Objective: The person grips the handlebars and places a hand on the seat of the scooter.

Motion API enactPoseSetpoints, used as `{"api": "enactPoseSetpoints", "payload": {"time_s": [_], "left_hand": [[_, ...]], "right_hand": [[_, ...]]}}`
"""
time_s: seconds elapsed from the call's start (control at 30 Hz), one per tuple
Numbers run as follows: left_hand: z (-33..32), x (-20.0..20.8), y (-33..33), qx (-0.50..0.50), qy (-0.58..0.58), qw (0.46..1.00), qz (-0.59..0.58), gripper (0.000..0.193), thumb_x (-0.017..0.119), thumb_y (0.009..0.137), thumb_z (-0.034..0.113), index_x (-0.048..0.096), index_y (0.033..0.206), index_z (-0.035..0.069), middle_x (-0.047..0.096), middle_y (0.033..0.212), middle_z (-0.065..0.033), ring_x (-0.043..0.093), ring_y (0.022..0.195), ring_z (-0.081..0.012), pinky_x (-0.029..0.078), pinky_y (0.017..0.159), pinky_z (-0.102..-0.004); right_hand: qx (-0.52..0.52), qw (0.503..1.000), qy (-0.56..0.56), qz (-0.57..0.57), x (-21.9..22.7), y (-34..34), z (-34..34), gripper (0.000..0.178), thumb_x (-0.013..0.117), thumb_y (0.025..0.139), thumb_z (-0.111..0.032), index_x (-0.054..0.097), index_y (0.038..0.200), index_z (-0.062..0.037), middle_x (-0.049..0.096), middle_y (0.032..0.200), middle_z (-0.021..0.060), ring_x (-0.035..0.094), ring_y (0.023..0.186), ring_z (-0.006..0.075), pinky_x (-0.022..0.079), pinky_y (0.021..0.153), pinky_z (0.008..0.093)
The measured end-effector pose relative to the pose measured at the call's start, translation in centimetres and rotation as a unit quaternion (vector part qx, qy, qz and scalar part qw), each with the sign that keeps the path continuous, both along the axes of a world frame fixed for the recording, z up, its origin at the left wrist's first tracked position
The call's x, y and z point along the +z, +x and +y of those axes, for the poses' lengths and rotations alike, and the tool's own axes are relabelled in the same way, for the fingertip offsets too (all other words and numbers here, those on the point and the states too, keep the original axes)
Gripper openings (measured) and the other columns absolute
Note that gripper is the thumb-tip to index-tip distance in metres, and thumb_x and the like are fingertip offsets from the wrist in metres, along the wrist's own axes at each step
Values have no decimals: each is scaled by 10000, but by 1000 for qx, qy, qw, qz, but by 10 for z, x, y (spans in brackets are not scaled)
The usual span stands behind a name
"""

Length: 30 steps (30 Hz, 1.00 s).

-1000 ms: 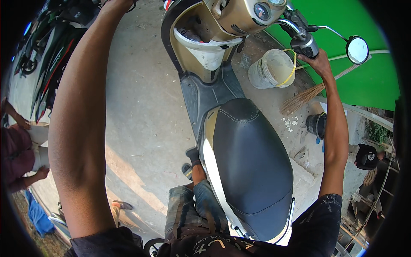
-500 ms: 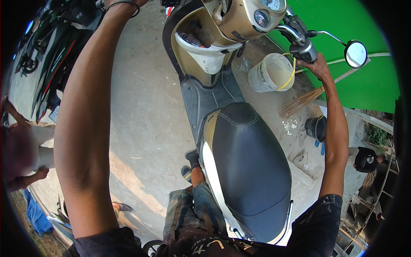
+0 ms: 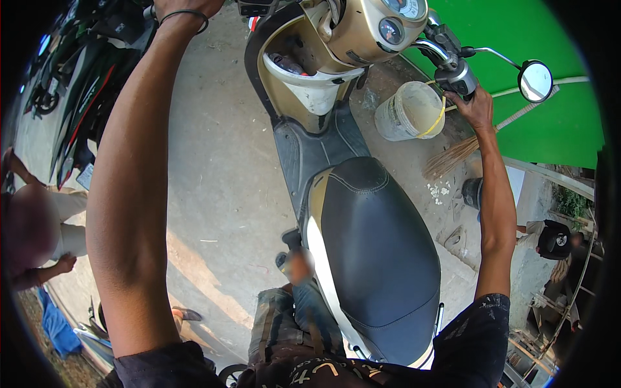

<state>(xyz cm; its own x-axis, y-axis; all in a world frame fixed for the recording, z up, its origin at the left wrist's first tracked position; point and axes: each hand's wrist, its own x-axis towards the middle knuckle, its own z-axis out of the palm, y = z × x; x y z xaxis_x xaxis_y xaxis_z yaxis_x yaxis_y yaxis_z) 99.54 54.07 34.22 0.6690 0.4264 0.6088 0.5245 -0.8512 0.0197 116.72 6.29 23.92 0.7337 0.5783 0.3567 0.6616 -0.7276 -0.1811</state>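
Note:
A gold and white scooter with a black seat [image 3: 381, 258] stands to the right of my legs. My right hand [image 3: 475, 108] is wrapped round its right handlebar grip, just behind the grey switch housing [image 3: 458, 79]. At the top edge, my left hand [image 3: 187, 8] is closed round the left handlebar grip, whose end [image 3: 149, 12] sticks out past the hand; its fingers are partly cut off by the frame. Between the hands are the gold handlebar cover [image 3: 369, 32] with its round gauges and an open front pocket [image 3: 291, 55] holding a small dark item.
A pale bucket [image 3: 401, 113], a straw broom [image 3: 453, 156] and a dark pail [image 3: 473, 192] stand right of the scooter. Parked motorcycles [image 3: 90, 97] and a person [image 3: 35, 226] are at left. Another person [image 3: 555, 239] is at far right, below a green wall [image 3: 543, 136].
The handlebar and front have shifted slightly left and down in view. My right forearm has swung a little left, and more of my left hand shows. Both hands keep their hold.

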Motion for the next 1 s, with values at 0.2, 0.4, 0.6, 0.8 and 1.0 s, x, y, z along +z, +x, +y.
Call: {"api": "enactPoseSetpoints", "payload": {"time_s": [0.2, 0.4, 0.6, 0.8, 1.0], "left_hand": [[7, -4, -2, -6, 20, 1000, -16, 402, 488, 830, 338, 694, 698, 19, 662, 757, -234, 655, 743, -395, 510, 728, -487], [4, -3, -6, -4, 10, 1000, -12, 412, 482, 834, 342, 692, 697, 16, 663, 764, -232, 657, 754, -388, 512, 728, -479], [33, -13, 4, 4, -13, 993, 115, 439, 403, 877, 403, 669, 977, 69, 659, 967, -222, 624, 947, -398, 485, 835, -475], [30, -6, 2, -26, -33, 996, 83, 455, 403, 891, 397, 715, 986, 80, 679, 956, -228, 645, 915, -412, 495, 849, -482], [22, -4, 4, -28, -44, 995, 81, 421, 412, 887, 370, 722, 1019, 117, 682, 955, -216, 648, 911, -396, 496, 844, -467]], "right_hand": [[21, 995, 7, 101, 7, 10, 3, 756, 848, 608, -528, 631, 1078, 23, 682, 941, 186, 660, 862, 315, 511, 786, 408], [6, 975, -19, 220, 13, 18, 9, 770, 867, 574, -515, 636, 1080, 17, 685, 974, 162, 657, 896, 299, 505, 820, 409], [58, 984, 24, 167, 6, 27, -12, 906, 881, 512, -527, 587, 1185, 4, 665, 1037, 198, 644, 978, 332, 494, 891, 419], [28, 979, 0, 202, 16, 16, 9, 1054, 876, 441, -591, 546, 1251, -4, 613, 1154, 238, 587, 1101, 379, 463, 945, 425], [5, 995, 16, 94, 13, -3, 10, 982, 854, 492, -601, 587, 1143, 85, 648, 1038, 268, 635, 992, 392, 502, 874, 428]]}}
